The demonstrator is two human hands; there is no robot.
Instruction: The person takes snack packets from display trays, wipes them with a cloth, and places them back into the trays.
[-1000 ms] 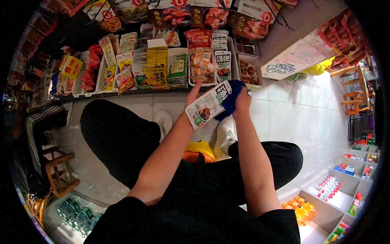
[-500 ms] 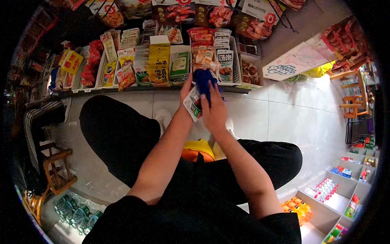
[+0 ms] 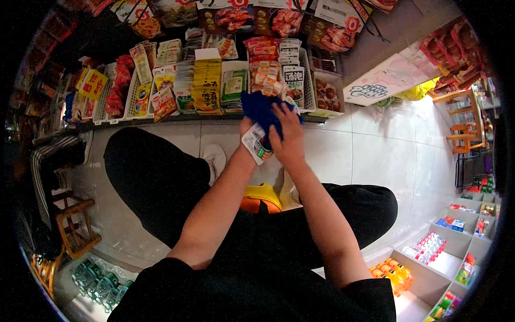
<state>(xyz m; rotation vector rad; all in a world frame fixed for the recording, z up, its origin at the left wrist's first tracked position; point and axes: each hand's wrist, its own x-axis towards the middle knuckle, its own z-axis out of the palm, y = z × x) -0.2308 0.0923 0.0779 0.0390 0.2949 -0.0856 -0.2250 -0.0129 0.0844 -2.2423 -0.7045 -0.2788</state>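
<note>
A white food packet (image 3: pixel 256 145) lies across my left hand (image 3: pixel 246 129), which holds it from below and at its left side. Over the packet's upper part is a dark blue cloth (image 3: pixel 260 110). My right hand (image 3: pixel 287 134) presses on the cloth with its fingers spread, keeping it against the packet. Just beyond my hands is a white basket (image 3: pixel 309 88) with similar white packets (image 3: pixel 294 80) and orange-white packets (image 3: pixel 266 79). To its left stand green packets (image 3: pixel 234 86) and a row of yellow packets (image 3: pixel 207 80).
Red packets (image 3: pixel 119 88) fill a basket on the left of the low shelf. Bags hang above. A white printed box (image 3: pixel 370 88) is at the right. Wooden stools (image 3: pixel 75 222) stand on the left; bottles (image 3: pixel 394 275) sit in bins at the lower right. A yellow-orange object (image 3: pixel 262 197) is between my legs.
The cloth has moved from the packet's right side to over its upper part, and my right hand has come left onto it. The packet's printed front is now mostly covered.
</note>
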